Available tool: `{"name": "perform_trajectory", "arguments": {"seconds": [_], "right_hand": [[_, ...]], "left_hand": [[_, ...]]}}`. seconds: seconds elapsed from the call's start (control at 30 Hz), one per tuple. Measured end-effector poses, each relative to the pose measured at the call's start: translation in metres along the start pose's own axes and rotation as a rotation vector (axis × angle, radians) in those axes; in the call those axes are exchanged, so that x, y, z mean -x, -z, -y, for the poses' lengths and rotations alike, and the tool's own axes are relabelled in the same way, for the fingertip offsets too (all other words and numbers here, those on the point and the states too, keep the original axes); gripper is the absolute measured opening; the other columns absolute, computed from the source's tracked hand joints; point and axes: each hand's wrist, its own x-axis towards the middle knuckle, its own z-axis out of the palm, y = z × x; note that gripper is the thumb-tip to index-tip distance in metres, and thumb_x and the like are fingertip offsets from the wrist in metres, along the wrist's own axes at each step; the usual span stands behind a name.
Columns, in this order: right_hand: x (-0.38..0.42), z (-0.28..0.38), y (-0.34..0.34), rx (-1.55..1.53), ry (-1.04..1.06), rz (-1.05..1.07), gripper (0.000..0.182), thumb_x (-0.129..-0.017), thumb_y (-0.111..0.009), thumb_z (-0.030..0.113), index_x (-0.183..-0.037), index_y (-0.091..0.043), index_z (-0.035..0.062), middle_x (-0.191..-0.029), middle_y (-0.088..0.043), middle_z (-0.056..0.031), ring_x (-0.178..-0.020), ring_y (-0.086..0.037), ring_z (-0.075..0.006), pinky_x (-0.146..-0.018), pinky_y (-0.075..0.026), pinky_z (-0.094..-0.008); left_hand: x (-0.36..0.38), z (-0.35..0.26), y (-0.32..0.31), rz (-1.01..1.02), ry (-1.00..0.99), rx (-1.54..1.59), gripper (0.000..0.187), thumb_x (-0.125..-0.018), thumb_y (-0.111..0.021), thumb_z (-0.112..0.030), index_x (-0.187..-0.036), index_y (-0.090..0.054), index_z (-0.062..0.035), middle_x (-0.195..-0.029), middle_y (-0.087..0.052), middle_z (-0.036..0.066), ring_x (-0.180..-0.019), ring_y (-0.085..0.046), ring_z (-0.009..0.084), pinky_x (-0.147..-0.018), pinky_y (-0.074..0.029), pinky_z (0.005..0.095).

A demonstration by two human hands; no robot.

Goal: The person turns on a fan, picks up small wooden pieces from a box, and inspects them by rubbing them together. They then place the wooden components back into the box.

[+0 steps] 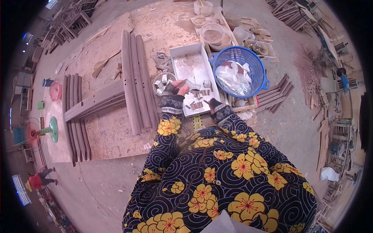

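Note:
My left hand (178, 89), in a patterned knit glove with bare fingertips, is over the left side of a white tray (178, 58). Its thumb and fingers are closed at a small, shiny grey piece (191, 84) that is too blurred to name. My right hand (217, 108), gloved in dark knit, rests by the tray's near right corner; its fingertips are mostly hidden. Between the hands, several short strips of small grey metal pieces (197, 105) lie in the tray. Beside my left hand stands a round clear container (163, 79) holding light, shiny pieces.
A blue plastic basket (241, 50) with clear plastic bags (233, 79) stands right of the tray. Long brown wooden bars (136, 77) lie to the left, near a green fan (53, 129). Plastic tubs (212, 34) sit behind. Another person (37, 180) is far left.

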Motion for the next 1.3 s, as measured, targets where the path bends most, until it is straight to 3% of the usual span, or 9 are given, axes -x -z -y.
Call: {"name": "perform_trajectory", "arguments": {"seconds": [0.27, 0.37, 0.47, 0.57, 0.83, 0.93, 1.03, 1.27, 1.3], "right_hand": [[0.02, -0.013, 0.026, 0.063, -0.117, -0.014, 0.013, -0.081, -0.047, 0.005, -0.093, -0.05, 0.0008, -0.079, -0.053, -0.0081, -0.072, -0.052, -0.017, -0.063, -0.042, -0.0289], [0.008, 0.006, 0.025, -0.163, -0.127, -0.171, 0.014, -0.081, -0.045, 0.009, -0.092, -0.05, 0.0022, -0.079, -0.052, -0.0142, -0.071, -0.052, -0.0291, -0.064, -0.041, -0.0362], [-0.006, 0.02, 0.032, -0.21, -0.165, -0.084, 0.015, -0.081, -0.046, 0.01, -0.094, -0.048, 0.0021, -0.078, -0.052, -0.0115, -0.072, -0.053, -0.0245, -0.064, -0.042, -0.0334], [-0.009, 0.025, 0.031, -0.201, -0.135, -0.062, 0.016, -0.082, -0.046, 0.01, -0.095, -0.047, 0.0023, -0.08, -0.053, -0.0118, -0.072, -0.054, -0.023, -0.063, -0.043, -0.0322], [-0.007, 0.016, 0.016, -0.118, 0.041, -0.108, 0.018, -0.081, -0.047, 0.008, -0.097, -0.047, 0.0016, -0.082, -0.053, -0.0148, -0.071, -0.055, -0.0287, -0.059, -0.044, -0.0341], [-0.005, 0.013, 0.01, -0.053, 0.064, -0.148, 0.022, -0.076, -0.053, -0.002, -0.098, -0.05, 0.0024, -0.087, -0.055, -0.0124, -0.078, -0.055, -0.0236, -0.066, -0.044, -0.0323], [-0.003, 0.01, 0.008, -0.005, 0.161, -0.18, 0.022, -0.077, -0.051, -0.003, -0.099, -0.05, 0.0017, -0.089, -0.055, -0.0127, -0.08, -0.055, -0.0237, -0.068, -0.045, -0.0318], [0.011, -0.006, -0.004, -0.051, 0.025, -0.063, 0.02, -0.079, -0.047, -0.003, -0.099, -0.051, -0.0002, -0.093, -0.055, -0.0123, -0.085, -0.054, -0.0215, -0.073, -0.045, -0.0276], [0.012, -0.008, -0.006, -0.027, 0.037, -0.058, 0.02, -0.079, -0.047, 0.001, -0.099, -0.05, -0.0002, -0.09, -0.054, -0.0139, -0.084, -0.054, -0.0245, -0.071, -0.045, -0.0299]], "left_hand": [[-0.002, 0.004, 0.002, 0.256, 0.161, 0.421, 0.029, -0.08, -0.057, -0.019, -0.101, -0.051, 0.0002, -0.093, -0.057, 0.009, -0.079, -0.058, 0.0193, -0.071, -0.05, 0.0307], [-0.007, 0.011, 0.005, 0.368, 0.213, 0.519, 0.03, -0.082, -0.054, -0.017, -0.106, -0.048, 0.0001, -0.101, -0.054, 0.012, -0.088, -0.056, 0.0211, -0.076, -0.049, 0.0337], [0.005, -0.01, -0.002, 0.343, 0.224, 0.566, 0.032, -0.083, -0.051, -0.014, -0.111, -0.045, 0.0, -0.109, -0.05, 0.014, -0.097, -0.052, 0.0224, -0.082, -0.046, 0.0349], [0.011, -0.016, -0.004, 0.335, 0.139, 0.533, 0.036, -0.083, -0.05, -0.011, -0.116, -0.042, -0.0012, -0.115, -0.045, 0.014, -0.101, -0.049, 0.0227, -0.085, -0.045, 0.0352], [0.013, -0.011, 0.0, 0.228, -0.014, 0.199, 0.04, -0.078, -0.057, -0.01, -0.115, -0.045, -0.0002, -0.099, -0.055, 0.009, -0.089, -0.053, 0.0146, -0.078, -0.043, 0.0258], [0.02, -0.023, -0.005, 0.173, -0.05, 0.119, 0.038, -0.078, -0.058, -0.009, -0.113, -0.046, -0.0005, -0.097, -0.056, 0.008, -0.087, -0.053, 0.0139, -0.077, -0.043, 0.0252], [0.018, -0.018, -0.005, 0.139, -0.151, 0.057, 0.036, -0.077, -0.059, -0.007, -0.111, -0.048, -0.0007, -0.095, -0.056, 0.008, -0.085, -0.053, 0.0132, -0.076, -0.043, 0.0245], [0.027, -0.025, -0.011, 0.024, -0.184, -0.11, 0.032, -0.076, -0.061, -0.011, -0.105, -0.053, 0.0001, -0.096, -0.058, 0.009, -0.087, -0.053, 0.0146, -0.077, -0.042, 0.0249], [0.027, -0.024, -0.012, 0.02, -0.173, -0.109, 0.031, -0.076, -0.06, -0.011, -0.105, -0.053, 0.0003, -0.096, -0.058, 0.009, -0.087, -0.054, 0.0148, -0.077, -0.042, 0.0251]]}}
